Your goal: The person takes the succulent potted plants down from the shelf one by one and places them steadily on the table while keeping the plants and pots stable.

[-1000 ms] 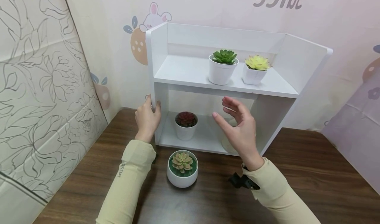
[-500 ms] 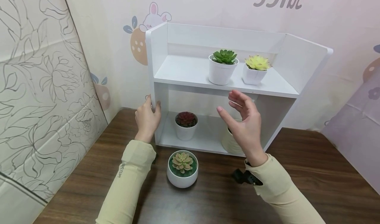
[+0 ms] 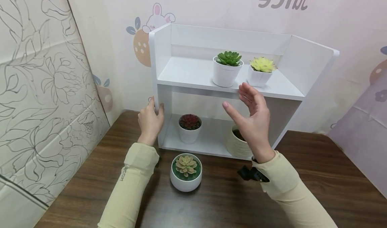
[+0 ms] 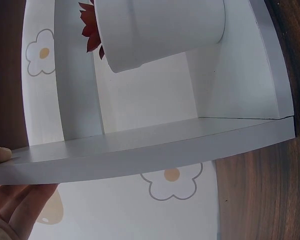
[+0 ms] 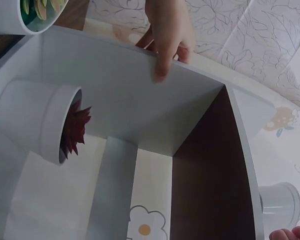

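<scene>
My left hand (image 3: pixel 150 122) grips the left side panel (image 4: pixel 140 157) of a white two-tier shelf (image 3: pixel 187 68), thumb on the inner face and fingers outside. In front of the shelf's right half, my right hand (image 3: pixel 255 124) is raised with fingers spread from the thumb, holding nothing. Its fingertips overlap the upper board's edge in the head view; contact cannot be told. Close behind them stand a green succulent (image 3: pixel 228 58) in a round white pot and a yellow succulent (image 3: pixel 262 64) in a square one. Below, that hand partly hides a cream ribbed pot (image 3: pixel 236 144).
A dark red succulent (image 3: pixel 189 122) in a white pot stands on the lower board, left of middle. On the brown wooden table (image 3: pixel 211 204), before the shelf, sits a round white bowl pot (image 3: pixel 185 184) with a pale succulent. Patterned walls stand behind and left.
My right hand has moved up and to the right, away from the cream pot, which now shows more. The left hand keeps its place on the panel.
</scene>
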Motion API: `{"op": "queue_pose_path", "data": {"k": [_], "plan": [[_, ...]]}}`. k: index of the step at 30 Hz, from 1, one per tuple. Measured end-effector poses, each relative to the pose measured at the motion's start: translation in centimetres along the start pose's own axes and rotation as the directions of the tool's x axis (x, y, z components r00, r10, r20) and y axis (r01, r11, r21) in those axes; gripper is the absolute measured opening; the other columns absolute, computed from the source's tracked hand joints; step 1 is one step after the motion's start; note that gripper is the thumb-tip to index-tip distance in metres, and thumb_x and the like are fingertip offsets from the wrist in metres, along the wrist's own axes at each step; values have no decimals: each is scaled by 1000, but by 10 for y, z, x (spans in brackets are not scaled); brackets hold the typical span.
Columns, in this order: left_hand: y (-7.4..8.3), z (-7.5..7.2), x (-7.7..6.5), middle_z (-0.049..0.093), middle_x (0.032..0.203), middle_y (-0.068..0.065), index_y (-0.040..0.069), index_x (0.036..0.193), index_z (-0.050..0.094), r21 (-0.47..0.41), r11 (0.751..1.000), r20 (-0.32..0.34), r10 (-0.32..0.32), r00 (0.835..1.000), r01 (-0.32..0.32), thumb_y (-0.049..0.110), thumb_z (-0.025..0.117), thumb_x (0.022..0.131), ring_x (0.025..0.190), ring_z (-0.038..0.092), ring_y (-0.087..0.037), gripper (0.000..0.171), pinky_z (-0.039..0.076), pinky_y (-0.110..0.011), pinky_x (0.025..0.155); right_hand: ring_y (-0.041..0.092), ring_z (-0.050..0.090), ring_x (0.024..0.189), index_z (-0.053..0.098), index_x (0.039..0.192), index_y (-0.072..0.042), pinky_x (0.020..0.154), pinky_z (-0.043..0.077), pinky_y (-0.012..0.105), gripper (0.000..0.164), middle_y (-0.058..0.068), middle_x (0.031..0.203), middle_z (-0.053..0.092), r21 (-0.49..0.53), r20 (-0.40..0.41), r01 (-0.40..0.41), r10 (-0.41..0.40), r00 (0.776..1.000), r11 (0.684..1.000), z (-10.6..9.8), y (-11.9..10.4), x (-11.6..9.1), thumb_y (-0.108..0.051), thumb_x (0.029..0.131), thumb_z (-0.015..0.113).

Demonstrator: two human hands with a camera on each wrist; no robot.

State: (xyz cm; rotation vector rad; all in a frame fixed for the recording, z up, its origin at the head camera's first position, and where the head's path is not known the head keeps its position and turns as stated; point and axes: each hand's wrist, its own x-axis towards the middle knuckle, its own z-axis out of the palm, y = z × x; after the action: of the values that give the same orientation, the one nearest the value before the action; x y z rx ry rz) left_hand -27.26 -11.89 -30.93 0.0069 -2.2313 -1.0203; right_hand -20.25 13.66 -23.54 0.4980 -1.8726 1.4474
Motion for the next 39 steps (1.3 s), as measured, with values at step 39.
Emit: {"op": "queue_pose_path", "data": {"k": [39], "plan": [[-1, 0, 0, 65, 114, -29, -6, 130, 54, -5, 1000, -6, 10, 1000, -10, 20, 56, 96, 95, 67, -44, 43, 53, -54, 78, 16, 46, 129, 41, 141, 1, 108, 35, 25, 76, 12, 138, 47, -94, 14, -16, 17, 1000, 995, 8, 2, 27, -12, 77, 80]]}}
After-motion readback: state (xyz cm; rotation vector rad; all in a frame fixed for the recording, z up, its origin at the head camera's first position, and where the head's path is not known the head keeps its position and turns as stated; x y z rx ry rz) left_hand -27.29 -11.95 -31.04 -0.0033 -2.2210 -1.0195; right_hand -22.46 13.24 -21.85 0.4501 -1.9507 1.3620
